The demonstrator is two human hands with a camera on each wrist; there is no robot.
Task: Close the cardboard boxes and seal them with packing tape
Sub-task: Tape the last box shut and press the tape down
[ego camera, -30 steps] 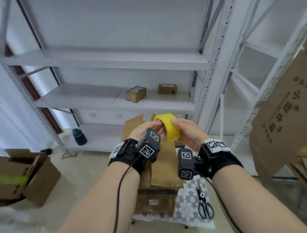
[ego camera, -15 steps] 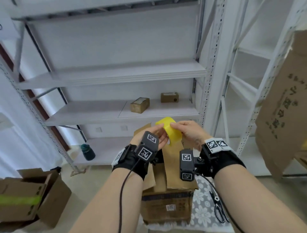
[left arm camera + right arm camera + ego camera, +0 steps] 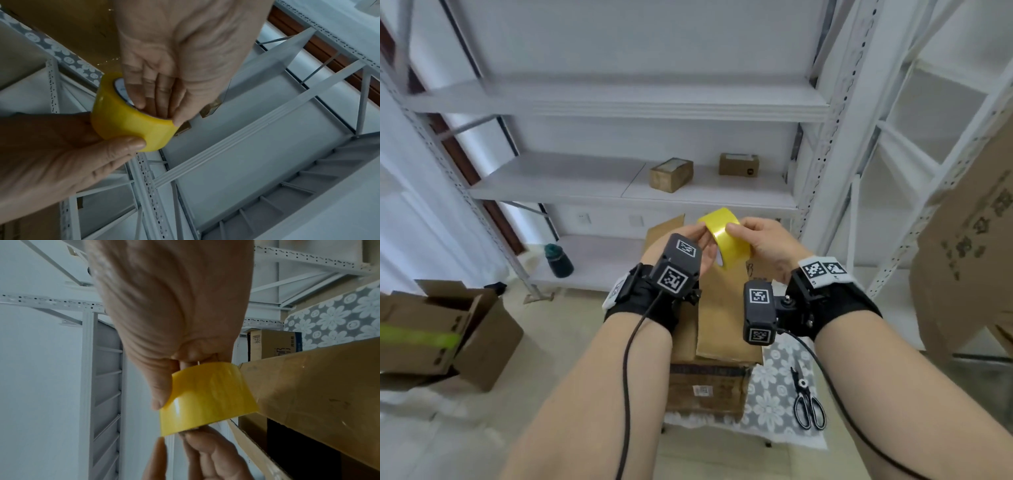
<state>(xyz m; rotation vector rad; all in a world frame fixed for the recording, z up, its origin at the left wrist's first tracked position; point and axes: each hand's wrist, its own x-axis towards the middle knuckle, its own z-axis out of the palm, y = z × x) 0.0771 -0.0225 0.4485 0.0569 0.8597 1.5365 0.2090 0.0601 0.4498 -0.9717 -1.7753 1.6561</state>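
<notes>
Both hands, left hand (image 3: 700,248) and right hand (image 3: 763,241), hold the yellow tape roll (image 3: 724,236) (above the box (image 3: 709,390)).

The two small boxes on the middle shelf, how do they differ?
The left small box sits turned at an angle to the shelf edge; the right small box sits nearly square to it. The left one stands nearer the shelf's front, the right one further back. Both are brown cardboard and closed.

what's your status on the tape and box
Left hand and right hand both grip yellow tape roll. Cardboard box below, flap up, unsealed. Scissors beside it.
</notes>
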